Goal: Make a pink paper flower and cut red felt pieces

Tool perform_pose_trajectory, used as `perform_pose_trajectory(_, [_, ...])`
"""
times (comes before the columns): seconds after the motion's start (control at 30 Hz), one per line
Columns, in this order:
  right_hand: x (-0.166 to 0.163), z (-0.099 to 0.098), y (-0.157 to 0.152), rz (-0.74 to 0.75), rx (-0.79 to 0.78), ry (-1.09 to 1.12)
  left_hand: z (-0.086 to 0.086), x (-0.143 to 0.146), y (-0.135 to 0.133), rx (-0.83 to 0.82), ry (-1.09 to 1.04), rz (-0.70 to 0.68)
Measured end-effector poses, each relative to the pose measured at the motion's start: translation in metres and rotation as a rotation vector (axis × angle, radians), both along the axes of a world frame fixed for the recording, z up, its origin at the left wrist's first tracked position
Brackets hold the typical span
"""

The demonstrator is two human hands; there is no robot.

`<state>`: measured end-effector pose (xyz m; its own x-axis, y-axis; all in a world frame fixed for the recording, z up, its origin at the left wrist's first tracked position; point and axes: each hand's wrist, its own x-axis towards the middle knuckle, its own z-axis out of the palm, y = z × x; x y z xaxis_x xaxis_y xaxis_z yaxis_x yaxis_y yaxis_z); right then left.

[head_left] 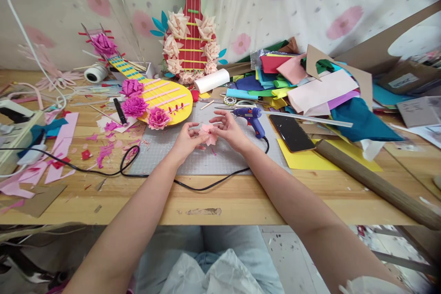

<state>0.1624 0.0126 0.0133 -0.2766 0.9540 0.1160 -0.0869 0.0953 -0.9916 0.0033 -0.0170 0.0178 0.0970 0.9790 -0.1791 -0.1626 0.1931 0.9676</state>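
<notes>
Between my two hands is a small light-pink paper flower [208, 135], held just above the grey cutting mat [227, 165]. My left hand [189, 141] pinches its left side, and my right hand [225, 129] grips its right side with thumb and fingers. A blue hot glue gun [251, 117] with a long clear glue stick lies just right of my right hand. To the left rests a yellow paper guitar [168, 101] with magenta paper flowers [134, 106] along its edge.
A red paper guitar [191, 55] with pale flowers leans at the back. Coloured paper [320, 87] is heaped at right, by a black phone [291, 132] and a brown tube [372, 181]. The glue gun's black cord [203, 189] loops along the front; pink scraps [103, 154] lie left.
</notes>
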Motion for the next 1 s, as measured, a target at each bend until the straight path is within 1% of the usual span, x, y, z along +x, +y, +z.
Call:
perform_pose_trajectory(0.13, [0.003,-0.003,0.003,-0.013,-0.008,0.009,0.002,0.000,0.000,-0.027,-0.029,-0.004])
perform_pose_trajectory(0.27, [0.007,-0.006,0.008,-0.072,-0.021,-0.013,0.004,0.000,0.001,-0.028,-0.021,0.040])
perform_pose_trajectory(0.37, [0.008,-0.007,0.009,-0.091,-0.038,-0.013,0.001,0.002,0.001,-0.003,0.021,0.047])
perform_pose_trajectory(0.47, [0.006,-0.005,0.008,-0.069,-0.059,0.003,-0.003,0.004,0.001,0.027,0.071,0.037])
perform_pose_trajectory(0.6, [0.008,-0.004,0.010,-0.067,-0.068,-0.012,-0.006,0.004,0.002,0.069,0.083,0.054])
perform_pose_trajectory(0.67, [0.012,-0.007,0.014,-0.125,-0.043,-0.094,-0.007,0.003,0.004,0.100,0.085,0.105])
perform_pose_trajectory(0.77, [0.016,-0.013,0.020,-0.232,0.019,-0.300,-0.011,0.000,0.009,0.161,0.102,0.209])
perform_pose_trajectory(0.83, [0.018,-0.014,0.021,-0.267,0.062,-0.433,-0.013,-0.003,0.012,0.195,0.118,0.253])
perform_pose_trajectory(0.9, [0.020,-0.011,0.019,-0.279,0.099,-0.515,-0.015,-0.004,0.014,0.213,0.133,0.270])
perform_pose_trajectory(1.0, [0.028,0.004,0.014,-0.291,0.149,-0.558,-0.014,-0.005,0.014,0.211,0.137,0.282])
